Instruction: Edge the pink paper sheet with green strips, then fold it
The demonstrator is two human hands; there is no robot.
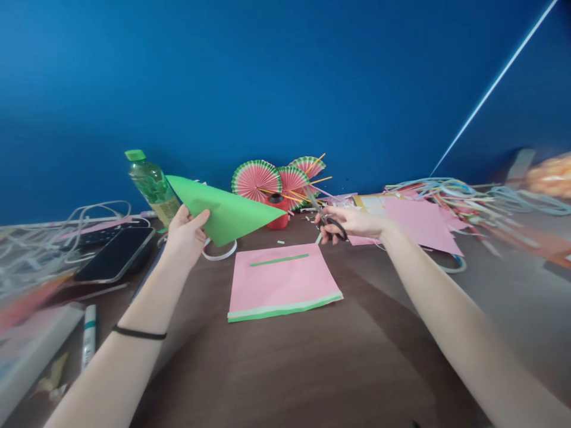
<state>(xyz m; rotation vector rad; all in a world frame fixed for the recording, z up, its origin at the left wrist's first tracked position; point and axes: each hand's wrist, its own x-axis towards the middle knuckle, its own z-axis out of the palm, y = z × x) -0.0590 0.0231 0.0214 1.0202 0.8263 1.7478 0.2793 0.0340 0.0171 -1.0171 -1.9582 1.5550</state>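
A sheet of green paper (223, 214) is pinched in my left hand (188, 233), thumb on top, held above the table and tilted. My right hand (341, 224) grips black-handled scissors (335, 227), their blades pointing up and to the left, apart from the green sheet. Between and below my hands, a pink sheet (281, 280) lies flat on the table. Green and white bands run along its near edge (285, 310). A thin green paper strip (279, 260) rests across its upper part.
Pleated watermelon-coloured paper fans (256, 180) stand by a red container (277, 220) at the wall. A green-capped bottle (151, 184), phone (116, 254) and marker (88, 336) are at left. Pink sheets (422, 223) and tangled strips (450, 193) lie at right.
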